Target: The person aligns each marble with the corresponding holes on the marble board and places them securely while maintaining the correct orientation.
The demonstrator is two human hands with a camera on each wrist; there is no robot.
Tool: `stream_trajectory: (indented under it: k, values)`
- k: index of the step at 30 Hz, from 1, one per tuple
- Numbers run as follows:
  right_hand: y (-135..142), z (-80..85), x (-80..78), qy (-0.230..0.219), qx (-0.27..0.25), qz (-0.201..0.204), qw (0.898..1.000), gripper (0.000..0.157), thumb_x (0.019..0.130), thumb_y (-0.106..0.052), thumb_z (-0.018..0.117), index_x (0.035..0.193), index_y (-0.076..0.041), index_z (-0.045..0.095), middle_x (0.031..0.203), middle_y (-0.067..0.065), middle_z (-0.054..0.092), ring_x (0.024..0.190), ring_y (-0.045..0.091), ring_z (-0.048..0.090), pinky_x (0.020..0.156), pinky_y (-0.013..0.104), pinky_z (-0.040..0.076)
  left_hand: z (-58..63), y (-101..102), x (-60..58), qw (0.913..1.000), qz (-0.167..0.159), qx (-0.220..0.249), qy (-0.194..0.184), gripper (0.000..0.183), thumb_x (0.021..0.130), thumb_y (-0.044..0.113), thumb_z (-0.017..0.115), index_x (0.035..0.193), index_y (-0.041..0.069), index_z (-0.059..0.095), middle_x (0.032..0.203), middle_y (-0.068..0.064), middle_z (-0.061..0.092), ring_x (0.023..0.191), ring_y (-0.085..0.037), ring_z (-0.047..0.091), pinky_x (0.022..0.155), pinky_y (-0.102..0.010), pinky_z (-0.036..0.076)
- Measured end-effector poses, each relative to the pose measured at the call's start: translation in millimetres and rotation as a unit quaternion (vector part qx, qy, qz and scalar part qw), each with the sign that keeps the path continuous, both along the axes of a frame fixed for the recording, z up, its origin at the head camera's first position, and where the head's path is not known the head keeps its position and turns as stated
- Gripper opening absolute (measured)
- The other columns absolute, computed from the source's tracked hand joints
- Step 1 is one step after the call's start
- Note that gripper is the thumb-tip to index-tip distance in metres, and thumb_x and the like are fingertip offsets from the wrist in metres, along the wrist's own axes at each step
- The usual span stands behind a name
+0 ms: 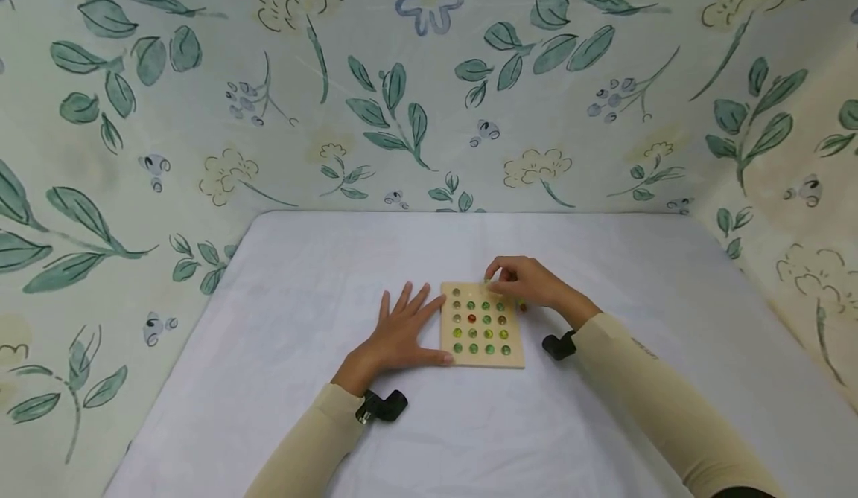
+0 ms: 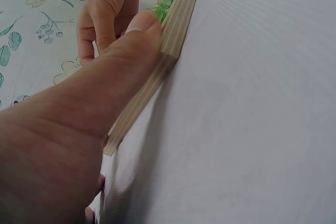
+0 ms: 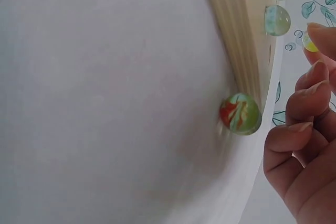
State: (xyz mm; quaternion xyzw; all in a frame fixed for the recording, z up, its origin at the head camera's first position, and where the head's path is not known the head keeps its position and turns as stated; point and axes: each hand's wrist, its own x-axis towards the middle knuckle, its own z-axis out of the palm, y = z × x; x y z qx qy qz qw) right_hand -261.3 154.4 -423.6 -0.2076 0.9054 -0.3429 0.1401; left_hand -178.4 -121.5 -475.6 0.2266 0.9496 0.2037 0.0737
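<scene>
A square wooden board (image 1: 515, 338) lies on the white-covered table, with rows of glass marbles (image 1: 487, 319) sitting in it. My left hand (image 1: 401, 332) rests at the board's left side, fingers spread; the thumb touches the lower left corner and the index finger reaches the left edge. Over the board's far row, my right hand (image 1: 526, 281) pinches a yellow-and-clear marble (image 3: 311, 43) between thumb and index finger. The other right fingers are bent. One red-and-green swirled marble (image 3: 240, 114) lies on the cloth beside the board's right edge. My right hand hides part of the far row.
White cloth (image 1: 322, 275) covers the table on all sides of the board. Behind the table's far edge hangs a floral-patterned backdrop (image 1: 429, 185), which also runs along the left and right. Each wrist wears a black camera (image 1: 389, 406).
</scene>
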Motion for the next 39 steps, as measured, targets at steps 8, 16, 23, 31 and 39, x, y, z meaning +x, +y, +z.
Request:
stream_trajectory:
  k: [8,16,23,31,39]
  values:
    - [-7.6,0.8,2.0,-0.033,0.005,-0.004,0.999,0.014,0.092,-0.021,0.068,0.105,-0.017,0.064,0.08,0.007,0.055,0.062,0.02,0.052,0.045,0.031,0.047,-1.3,1.5,0.4,0.9999,0.001,0.012,-0.006,0.106,0.069,0.082,0.059,0.155,0.032,0.021,0.162,-0.003,0.008,0.147,-0.03,-0.007,0.111,-0.06,-0.012]
    - [-15.7,-0.2,0.2,-0.032,0.005,0.009,0.999,0.013,0.092,-0.024,0.068,0.104,-0.02,0.064,0.08,0.006,0.057,0.055,0.019,0.049,0.039,0.026,0.04,-1.8,-0.8,-0.3,1.0,0.003,0.007,0.002,0.105,0.07,0.081,0.059,0.154,0.032,0.022,0.162,-0.003,0.009,0.147,-0.03,-0.006,0.111,-0.06,-0.011]
    - [-17.5,-3.9,-1.9,-0.033,0.015,0.011,0.999,0.012,0.092,-0.025,0.067,0.103,-0.02,0.064,0.079,0.005,0.057,0.056,0.018,0.049,0.039,0.026,0.038,-2.2,2.4,-2.5,1.0,-0.003,0.009,0.0,0.105,0.07,0.081,0.058,0.155,0.032,0.02,0.162,-0.003,0.007,0.147,-0.029,-0.008,0.111,-0.06,-0.012]
    - [-19.6,-6.1,-0.7,-0.03,0.019,0.012,0.999,0.012,0.091,-0.025,0.068,0.102,-0.021,0.065,0.078,0.004,0.057,0.057,0.018,0.05,0.041,0.026,0.037,0.4,2.2,-0.4,1.0,-0.005,0.005,0.007,0.105,0.071,0.08,0.06,0.155,0.031,0.021,0.162,-0.004,0.008,0.147,-0.031,-0.006,0.11,-0.061,-0.01]
    - [-23.2,-7.3,-0.3,-0.042,0.027,0.017,0.999,0.013,0.091,-0.027,0.068,0.102,-0.022,0.064,0.077,0.004,0.056,0.056,0.017,0.048,0.042,0.026,0.037,3.1,1.5,1.1,1.0,-0.006,-0.002,0.008,0.105,0.071,0.079,0.06,0.155,0.031,0.02,0.162,-0.005,0.009,0.147,-0.033,-0.006,0.111,-0.062,-0.009]
